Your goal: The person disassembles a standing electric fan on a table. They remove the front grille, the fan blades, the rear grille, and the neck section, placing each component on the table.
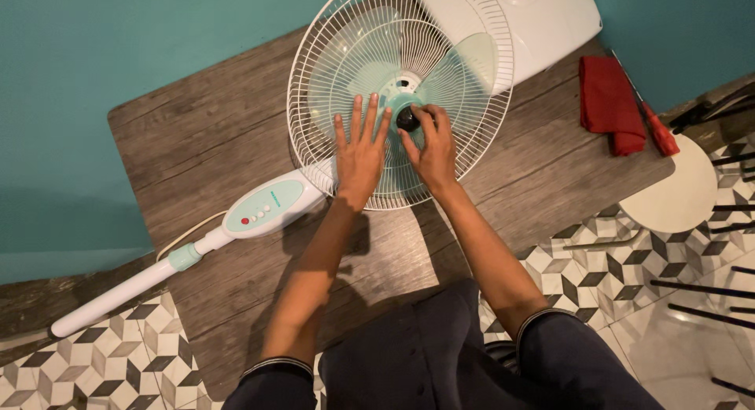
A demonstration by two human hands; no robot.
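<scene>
Head camera view looked straight down at 1 pedestal fan (397,95) lying on its back across a dark, weathered wooden table (204,135) set against a teal wall. The fan's front guard was off, so 1 round white wire rear guard (314,56) cradled the pale mint blades (464,68) like a shallow basket. About 3 blades showed, translucent and overlapping. At their centre sat 1 small black hub cap (407,119).

The left hand (360,154) lay flat on the blades just left of the hub, all fingers spread wide and gripping nothing. The right hand (431,150) curled over the hub cap, with thumb and fingertips pinched around it — a narrow hold on the cap itself.

From the guard, 1 white pole (118,296) ran down and to the left past the table edge, carrying a mint control panel (263,208) with a row of small buttons, 1 of them red. A pale cord (189,231) trailed beside it. The fan's white base (543,21) rested at the top of the table.

To the right lay 1 folded red cloth (609,103) and, just beside it, 1 red-handled screwdriver (657,127). Below these stood 1 round white stool (680,194) on a patterned grey-and-white tile floor (118,363). Both forearms were bare, with dark sleeves pushed up to the elbows.
</scene>
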